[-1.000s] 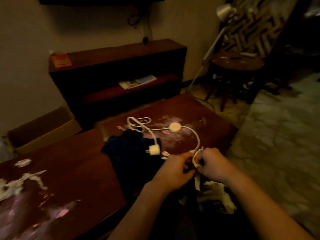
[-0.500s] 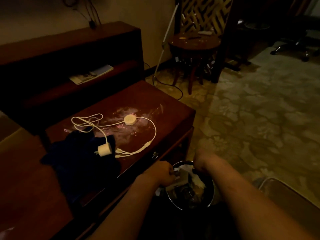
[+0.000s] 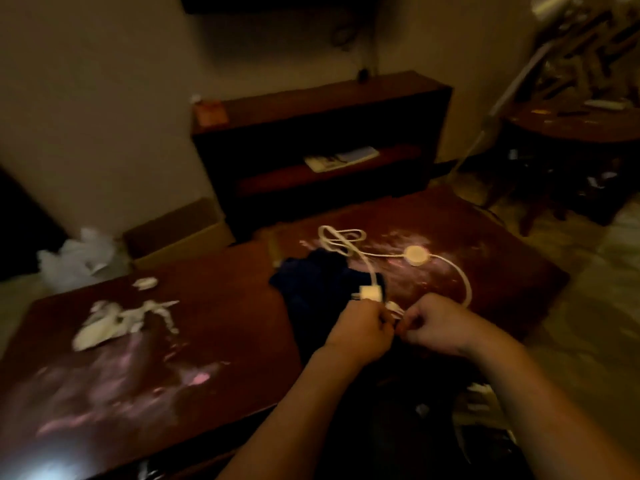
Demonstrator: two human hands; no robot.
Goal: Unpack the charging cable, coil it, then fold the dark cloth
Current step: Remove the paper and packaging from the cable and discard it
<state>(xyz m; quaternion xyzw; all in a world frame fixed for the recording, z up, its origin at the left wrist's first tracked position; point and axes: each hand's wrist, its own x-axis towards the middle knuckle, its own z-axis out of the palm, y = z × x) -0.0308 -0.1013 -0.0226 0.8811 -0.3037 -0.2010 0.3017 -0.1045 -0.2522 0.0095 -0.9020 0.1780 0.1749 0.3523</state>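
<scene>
Cable (image 3: 415,256) unpacked but uncoiled, left hand (image 3: 360,323) and right hand (image 3: 440,323) both pinching its near end; cloth (image 3: 311,282) not yet folded.

One wide-angle view, worn on the head, looks forward and down across the worktop (image 3: 225,341) from above its near edge. It sits close over the left hand (image 3: 360,327) and right hand (image 3: 440,323), which meet on the cable (image 3: 464,285) just below mid-frame. It faces the wall (image 3: 104,98) and shelf (image 3: 322,109) beyond the far edge, with floor (image 3: 588,306) off the right edge. The picture is dim and blurred.
</scene>
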